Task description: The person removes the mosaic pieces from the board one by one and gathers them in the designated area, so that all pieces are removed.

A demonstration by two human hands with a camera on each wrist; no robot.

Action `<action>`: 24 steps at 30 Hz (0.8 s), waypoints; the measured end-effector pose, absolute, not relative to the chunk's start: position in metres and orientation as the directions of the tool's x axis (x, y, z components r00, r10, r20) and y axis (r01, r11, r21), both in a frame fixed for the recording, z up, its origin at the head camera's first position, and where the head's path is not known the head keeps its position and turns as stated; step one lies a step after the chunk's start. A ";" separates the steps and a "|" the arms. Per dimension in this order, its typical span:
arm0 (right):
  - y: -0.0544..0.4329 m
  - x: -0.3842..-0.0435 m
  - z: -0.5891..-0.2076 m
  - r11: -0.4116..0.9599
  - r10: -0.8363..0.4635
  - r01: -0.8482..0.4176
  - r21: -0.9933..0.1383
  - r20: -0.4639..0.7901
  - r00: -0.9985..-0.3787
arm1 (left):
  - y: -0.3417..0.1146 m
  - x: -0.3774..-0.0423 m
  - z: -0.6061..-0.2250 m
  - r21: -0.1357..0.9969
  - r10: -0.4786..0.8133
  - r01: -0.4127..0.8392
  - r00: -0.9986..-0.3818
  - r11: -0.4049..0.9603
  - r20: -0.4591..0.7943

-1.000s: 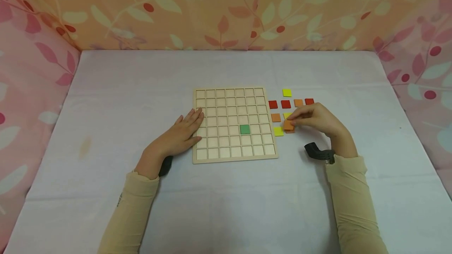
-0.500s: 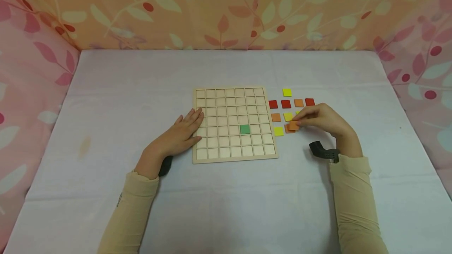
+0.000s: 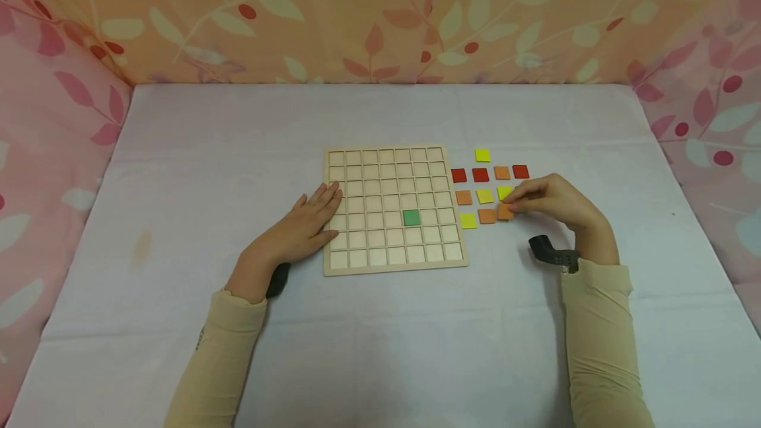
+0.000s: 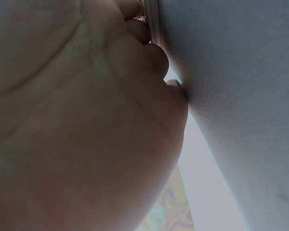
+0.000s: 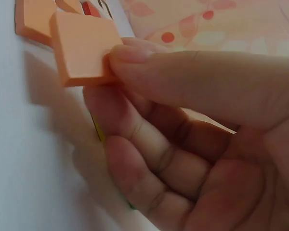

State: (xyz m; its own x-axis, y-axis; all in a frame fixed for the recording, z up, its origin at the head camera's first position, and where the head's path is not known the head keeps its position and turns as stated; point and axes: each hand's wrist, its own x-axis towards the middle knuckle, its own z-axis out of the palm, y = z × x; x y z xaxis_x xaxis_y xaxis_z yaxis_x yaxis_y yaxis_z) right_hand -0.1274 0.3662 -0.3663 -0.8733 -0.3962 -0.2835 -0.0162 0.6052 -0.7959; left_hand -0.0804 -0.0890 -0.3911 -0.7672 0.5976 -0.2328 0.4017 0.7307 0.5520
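A light wooden grid board (image 3: 392, 271) lies flat on the table, with one green square tile (image 3: 411, 218) in a cell right of its centre. My left hand (image 3: 300, 230) rests with extended fingers on the board's left edge; in the left wrist view the palm fills much of the frame. To the right of the board, my right hand (image 3: 555, 203) pinches an orange square tile (image 5: 84, 50) between thumb and fingers. That tile is close over the cloth, just right of another orange tile (image 3: 487, 216) and below a yellow tile (image 3: 504, 193).
Loose tiles lie in rough rows right of the board, among them a red tile (image 3: 459, 176), a yellow tile (image 3: 468, 220) and an orange tile (image 3: 464, 197). White cloth (image 3: 380, 349) covers the table. Patterned curtains (image 3: 333, 18) stand behind it and at both sides.
My right hand has moved to the right with the orange tile, off the orange tile it overlapped before, which now shows fully. My left hand has stayed on the board.
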 end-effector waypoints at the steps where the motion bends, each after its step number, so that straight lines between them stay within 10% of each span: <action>1: 0.367 -0.127 -0.366 0.610 -0.390 -0.005 -0.793 -0.294 -0.873 | -0.089 -0.080 -0.391 0.551 0.598 0.403 -0.767 0.730 -0.231; 24: 0.370 -0.127 -0.364 0.701 -0.364 0.011 -0.713 -0.371 -0.854 | -0.089 -0.080 -0.391 0.545 0.601 0.410 -0.765 0.731 -0.230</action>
State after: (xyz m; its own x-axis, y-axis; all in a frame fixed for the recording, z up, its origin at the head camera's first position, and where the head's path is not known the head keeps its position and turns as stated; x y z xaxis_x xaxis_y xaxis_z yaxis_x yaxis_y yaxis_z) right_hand -0.1267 0.3704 -0.3644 -0.8543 -0.3640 -0.3711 0.0114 0.7006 -0.7134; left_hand -0.0804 -0.0891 -0.3912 -0.7653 0.6011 -0.2301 0.4103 0.7310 0.5452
